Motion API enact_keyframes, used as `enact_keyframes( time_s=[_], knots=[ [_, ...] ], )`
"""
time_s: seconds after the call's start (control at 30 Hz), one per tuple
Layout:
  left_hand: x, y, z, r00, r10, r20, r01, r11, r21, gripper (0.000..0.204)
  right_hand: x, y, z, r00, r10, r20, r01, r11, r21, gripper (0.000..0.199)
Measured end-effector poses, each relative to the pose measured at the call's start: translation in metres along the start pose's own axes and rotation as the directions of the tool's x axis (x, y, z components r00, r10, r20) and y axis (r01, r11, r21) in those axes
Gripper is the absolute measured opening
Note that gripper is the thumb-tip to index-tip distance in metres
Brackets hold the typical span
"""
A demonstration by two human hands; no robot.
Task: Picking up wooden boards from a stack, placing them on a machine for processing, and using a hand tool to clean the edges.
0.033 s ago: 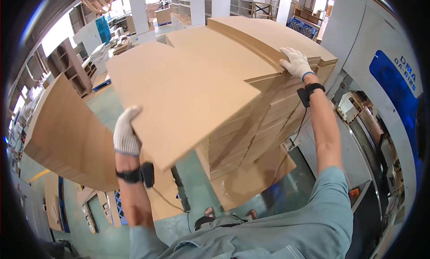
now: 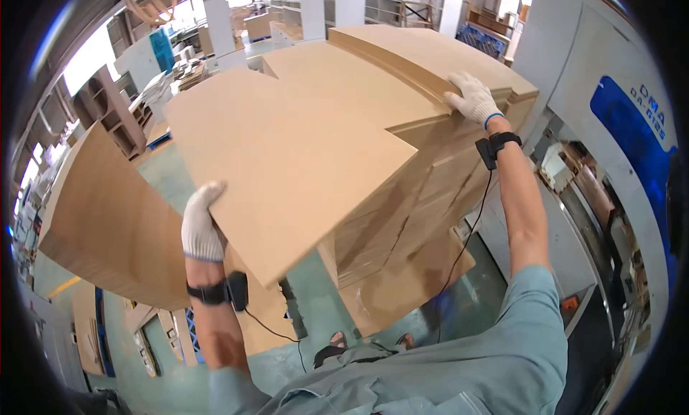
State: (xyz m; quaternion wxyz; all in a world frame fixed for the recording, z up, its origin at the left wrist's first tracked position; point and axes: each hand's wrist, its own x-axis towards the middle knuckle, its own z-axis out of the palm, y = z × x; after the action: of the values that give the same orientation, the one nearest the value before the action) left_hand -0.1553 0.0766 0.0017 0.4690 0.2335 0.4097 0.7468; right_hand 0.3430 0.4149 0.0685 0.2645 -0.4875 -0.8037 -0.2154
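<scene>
A large flat tan fibreboard panel lies askew across a stack of boards, its near-left part jutting past the stack. My left hand, in a white knit glove, grips the panel's left edge, thumb on top; the other fingers are hidden beneath. At the right, a taller pile of boards rises a step above the panel. My gloved right hand rests on that pile's near edge, fingers stretched out. Both wrists wear black straps with a small box and cable.
To the left stands a pile of curved-looking wood-coloured boards. A grey machine with a blue panel borders the right side. Flat sheets lie on the green floor near my feet. Shelving and cabinet parts stand farther back.
The panel's near corner has shifted slightly downward and right in view, and my left hand has dipped a little with it. My right hand stays nearly in place.
</scene>
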Motion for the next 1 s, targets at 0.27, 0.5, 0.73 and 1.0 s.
enact_keyframes(
  time_s=[0.27, 0.5, 0.73, 1.0],
  knots=[
    [-0.074, -0.063, -0.019, 0.967, 0.253, 0.01, -0.253, 0.967, 0.02, 0.032, -0.235, -0.245, -0.05, 0.683, 0.316, 0.658, -0.299, -0.702, 0.647, 0.033],
    [-0.108, -0.089, 0.002, 0.938, 0.343, 0.054, -0.341, 0.939, -0.05, 0.061, -0.222, -0.328, -0.109, 0.723, 0.12, 0.681, -0.38, -0.754, 0.536, 0.048],
    [-0.156, -0.112, 0.03, 0.909, 0.4, 0.119, -0.402, 0.916, -0.005, 0.068, -0.312, -0.264, -0.13, 0.775, 0.275, 0.569, -0.307, -0.623, 0.719, 0.05],
    [-0.118, -0.137, 0.146, 0.796, 0.072, 0.601, 0.217, 0.893, -0.394, 0.042, -0.522, -0.142, -0.211, 0.555, 0.786, 0.273, 0.088, -0.381, 0.92, 0.074]
  ],
)
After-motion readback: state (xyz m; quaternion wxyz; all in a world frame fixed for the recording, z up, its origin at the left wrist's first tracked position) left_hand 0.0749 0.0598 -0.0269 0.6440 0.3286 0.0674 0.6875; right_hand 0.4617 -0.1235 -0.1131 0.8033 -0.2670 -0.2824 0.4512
